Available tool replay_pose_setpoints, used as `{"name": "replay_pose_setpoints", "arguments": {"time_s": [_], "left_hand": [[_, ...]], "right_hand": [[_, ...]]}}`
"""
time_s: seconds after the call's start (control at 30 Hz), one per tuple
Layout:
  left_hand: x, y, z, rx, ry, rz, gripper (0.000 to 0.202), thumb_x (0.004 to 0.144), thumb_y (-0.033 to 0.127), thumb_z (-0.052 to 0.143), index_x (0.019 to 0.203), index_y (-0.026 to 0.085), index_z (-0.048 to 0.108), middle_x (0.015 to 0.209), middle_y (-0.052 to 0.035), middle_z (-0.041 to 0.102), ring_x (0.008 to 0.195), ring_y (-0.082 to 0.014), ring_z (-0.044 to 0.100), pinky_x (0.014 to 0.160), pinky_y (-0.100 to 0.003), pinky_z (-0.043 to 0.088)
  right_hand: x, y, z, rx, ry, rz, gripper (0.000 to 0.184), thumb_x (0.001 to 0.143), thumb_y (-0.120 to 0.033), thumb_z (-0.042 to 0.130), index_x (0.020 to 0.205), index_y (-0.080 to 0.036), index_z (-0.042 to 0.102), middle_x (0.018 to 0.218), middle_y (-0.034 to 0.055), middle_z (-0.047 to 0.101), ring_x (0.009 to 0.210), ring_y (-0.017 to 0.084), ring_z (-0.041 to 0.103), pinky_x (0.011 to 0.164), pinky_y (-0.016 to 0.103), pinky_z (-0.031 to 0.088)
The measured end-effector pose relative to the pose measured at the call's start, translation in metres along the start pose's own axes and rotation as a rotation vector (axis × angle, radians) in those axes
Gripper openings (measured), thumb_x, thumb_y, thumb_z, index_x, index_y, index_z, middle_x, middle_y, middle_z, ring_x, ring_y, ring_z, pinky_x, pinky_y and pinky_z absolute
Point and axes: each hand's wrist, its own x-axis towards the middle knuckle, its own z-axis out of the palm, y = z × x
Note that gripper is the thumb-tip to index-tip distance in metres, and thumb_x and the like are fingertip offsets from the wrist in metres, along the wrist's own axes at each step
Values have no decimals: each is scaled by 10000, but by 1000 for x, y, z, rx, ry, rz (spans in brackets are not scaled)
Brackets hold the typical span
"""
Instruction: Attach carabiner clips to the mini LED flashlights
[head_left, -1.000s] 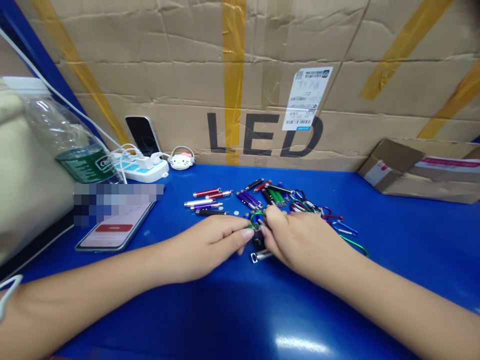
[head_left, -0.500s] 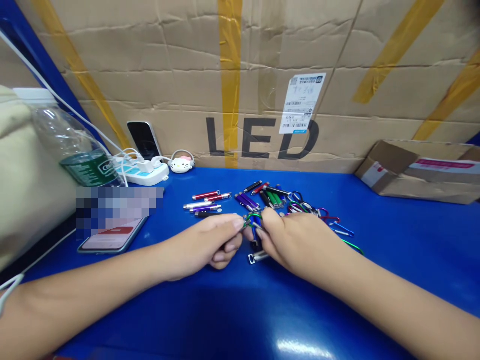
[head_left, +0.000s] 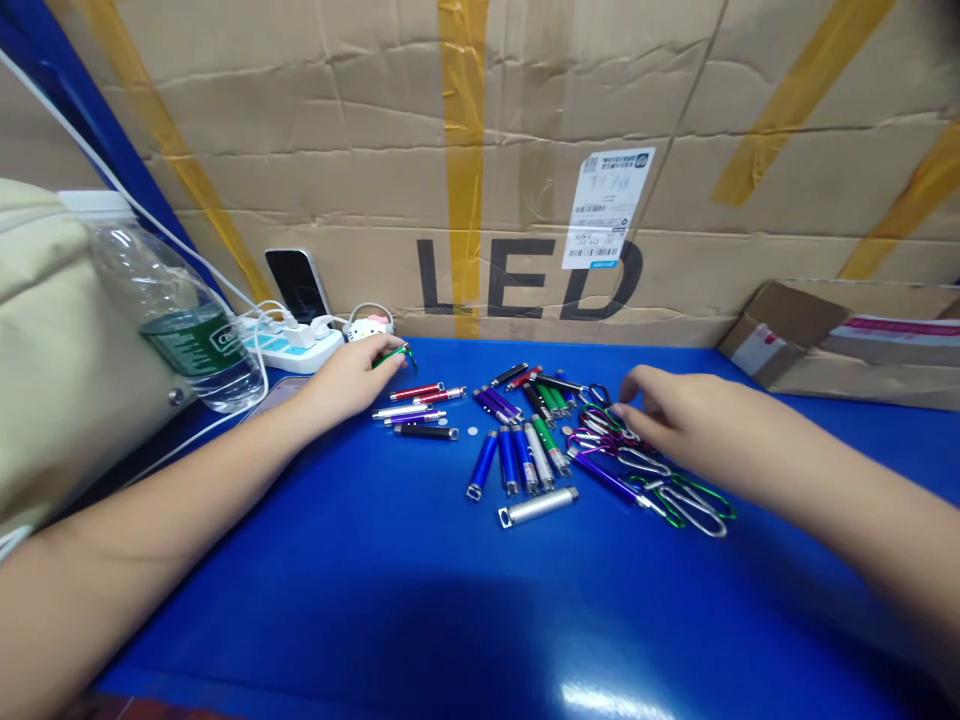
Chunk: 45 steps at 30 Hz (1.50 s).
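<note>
My left hand (head_left: 346,380) reaches to the back left of the blue table (head_left: 420,600), fingers closed on a green carabiner keychain (head_left: 396,355) close to the small cat-shaped gadget (head_left: 367,327). My right hand (head_left: 679,415) rests curled over the tangle of coloured carabiners (head_left: 645,470) at the right, fingertips touching them. Between the hands lie several small coloured flashlight tubes (head_left: 517,455), a silver tube (head_left: 537,506) nearest me, and a separate group of tubes (head_left: 420,408) lying side by side by my left hand.
A large cardboard box marked LED (head_left: 525,200) walls off the back. A water bottle (head_left: 176,315), a white power strip (head_left: 289,345) with cables and a leaning phone (head_left: 298,283) stand at the left. A beige bag (head_left: 45,340) is far left. A flattened carton (head_left: 840,335) lies at the right.
My hands have parted from the middle. The left hand carried the green carabiner keychain to the back left; the right hand moved right onto the carabiner pile. The camera tilted slightly.
</note>
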Motion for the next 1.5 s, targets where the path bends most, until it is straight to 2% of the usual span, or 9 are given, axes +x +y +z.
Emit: {"name": "replay_pose_setpoints", "arguments": {"time_s": [0.27, 0.47, 0.67, 0.8, 0.93, 1.03, 1.3, 1.4, 1.5], "left_hand": [[1, -5, 9, 133, -157, -28, 425, 840, 229, 415, 1239, 159, 542, 1258, -69, 615, 1146, -225, 572, 1004, -359, 432], [-8, 5, 0, 187, -28, 184, 378, 856, 367, 450, 1111, 146, 622, 1159, -89, 653, 1096, -246, 576, 993, -388, 427], [-27, 26, -6, 127, -56, 397, 329, 907, 366, 405, 955, 180, 671, 1000, -65, 684, 953, -207, 607, 892, -354, 456], [-47, 53, -5, -43, -97, 373, 300, 903, 392, 461, 1023, 200, 657, 991, -45, 683, 890, -172, 620, 796, -276, 469], [-73, 86, -3, -269, -321, 345, 301, 866, 407, 539, 1094, 225, 616, 916, -7, 689, 746, -127, 616, 639, -205, 450], [-84, 101, 0, -306, -418, 314, 218, 900, 341, 478, 865, 202, 643, 787, 12, 668, 695, -107, 590, 624, -191, 422], [-83, 107, 7, -433, -407, 138, 279, 891, 353, 450, 706, 174, 559, 610, 24, 583, 543, -95, 504, 494, -197, 362], [-82, 103, 9, -423, -416, 202, 281, 915, 355, 430, 754, 179, 579, 657, 14, 615, 581, -102, 535, 530, -203, 396], [-78, 96, 10, -300, -369, 436, 226, 933, 264, 402, 955, 188, 613, 862, -26, 671, 765, -129, 597, 696, -235, 450]], "right_hand": [[-5, 34, 2, 246, -232, -174, 117, 768, -270, 535, 747, -227, 642, 646, -2, 628, 550, 134, 533, 515, 250, 374], [-3, 25, 9, 246, -293, -186, 159, 790, -282, 516, 770, -224, 663, 665, 0, 648, 544, 133, 537, 516, 253, 379], [0, 20, 2, 145, -99, -198, 197, 830, -241, 436, 742, -192, 605, 748, 48, 656, 634, 162, 568, 591, 280, 401], [-10, -6, -8, 279, 78, -174, 254, 909, -349, 382, 796, -196, 551, 714, 36, 632, 572, 143, 536, 526, 257, 375], [-31, -50, -6, 425, 27, -368, 181, 923, -263, 389, 836, -212, 539, 742, 13, 642, 608, 129, 572, 558, 239, 390], [-42, -74, 2, 411, -22, -413, 142, 912, -197, 405, 850, -207, 532, 736, 11, 645, 592, 131, 585, 531, 237, 362], [-40, -79, 10, 57, 182, -533, 174, 911, -253, 385, 824, -177, 516, 592, 30, 613, 474, 168, 557, 457, 281, 232], [-38, -79, 11, -84, 219, -516, 202, 894, -249, 361, 791, -176, 519, 491, 29, 572, 400, 163, 509, 448, 296, 167], [-34, -72, 8, -124, 219, -458, 202, 870, -272, 372, 762, -184, 518, 483, 36, 571, 384, 156, 489, 455, 296, 144]]}}
